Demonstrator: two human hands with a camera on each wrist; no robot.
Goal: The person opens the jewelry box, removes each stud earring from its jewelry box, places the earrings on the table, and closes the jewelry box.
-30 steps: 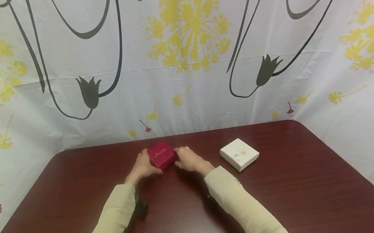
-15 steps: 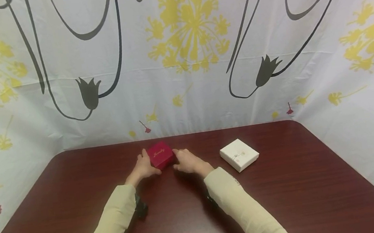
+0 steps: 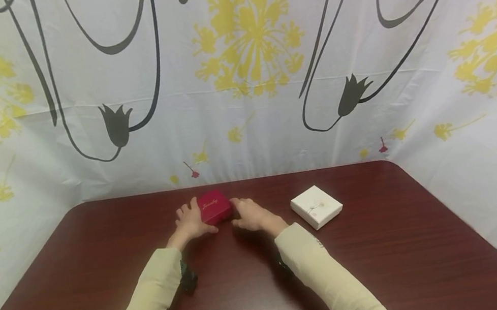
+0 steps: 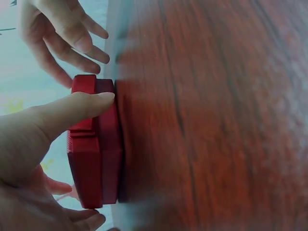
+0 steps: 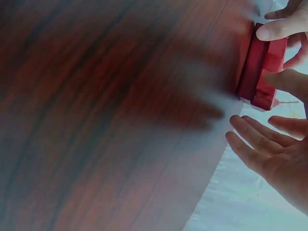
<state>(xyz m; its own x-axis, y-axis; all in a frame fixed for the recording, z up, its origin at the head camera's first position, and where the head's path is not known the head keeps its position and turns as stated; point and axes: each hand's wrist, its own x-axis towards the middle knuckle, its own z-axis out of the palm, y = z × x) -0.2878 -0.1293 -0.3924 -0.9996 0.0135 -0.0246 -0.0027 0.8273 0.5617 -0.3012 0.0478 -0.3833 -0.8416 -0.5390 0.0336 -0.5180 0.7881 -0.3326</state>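
A small red jewelry box [image 3: 214, 207] with gold lettering on its lid sits near the far edge of the table [image 3: 227, 290]. At its left side is my left hand [image 3: 190, 223], fingers spread; the thumb lies along the near side in the left wrist view, and contact is unclear. My right hand [image 3: 254, 214] stands at the right end of the box, thumb tip close to it. In the right wrist view, the right fingers [image 5: 250, 139] are extended and apart from the box. A red lid and a darker base [image 4: 111, 144] show from the side.
To the right on the table lies a square white box [image 3: 316, 206] with a small flower print. A white curtain [image 3: 247, 145] with yellow and grey flower patterns hangs behind the table's far edge.
My left fingers have fanned out a little more beside the red jewelry box. The box and my right hand stay almost in place, and the view shifts slightly.
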